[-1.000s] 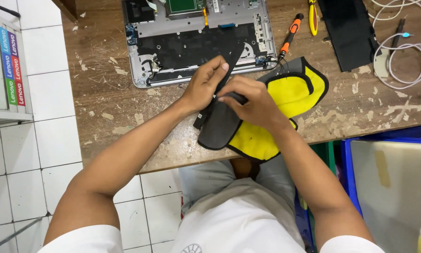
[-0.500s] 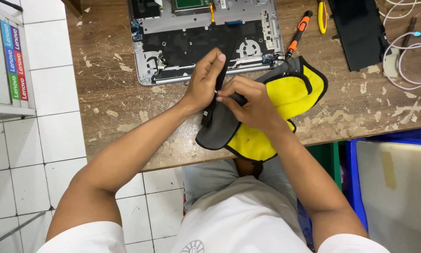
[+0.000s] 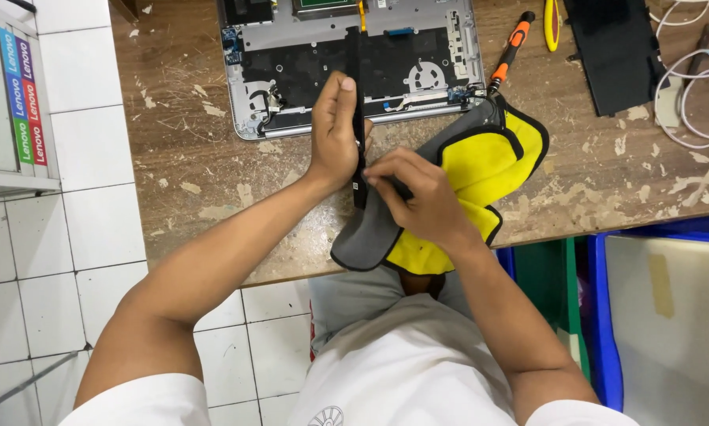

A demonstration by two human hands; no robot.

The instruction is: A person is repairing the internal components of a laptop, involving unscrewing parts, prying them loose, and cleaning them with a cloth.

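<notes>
My left hand (image 3: 335,130) holds a thin black flat panel (image 3: 359,95) on its edge, upright over the worn wooden table (image 3: 189,181). My right hand (image 3: 417,197) grips the panel's near end and rests on a yellow and grey cloth (image 3: 488,158) that hangs over the table's front edge. Behind the hands lies an opened silver laptop base (image 3: 291,47) with its black inner parts showing.
An orange-handled screwdriver (image 3: 508,51) lies right of the laptop base, with a yellow-handled tool (image 3: 552,20) and a black flat slab (image 3: 615,51) beyond. White cables (image 3: 697,87) coil at the far right. Blue and green bins (image 3: 599,308) stand below the table's right side.
The black panel has been turned from lying flat on the cloth to standing on its edge. My left hand has risen and now lies flat against its side.
</notes>
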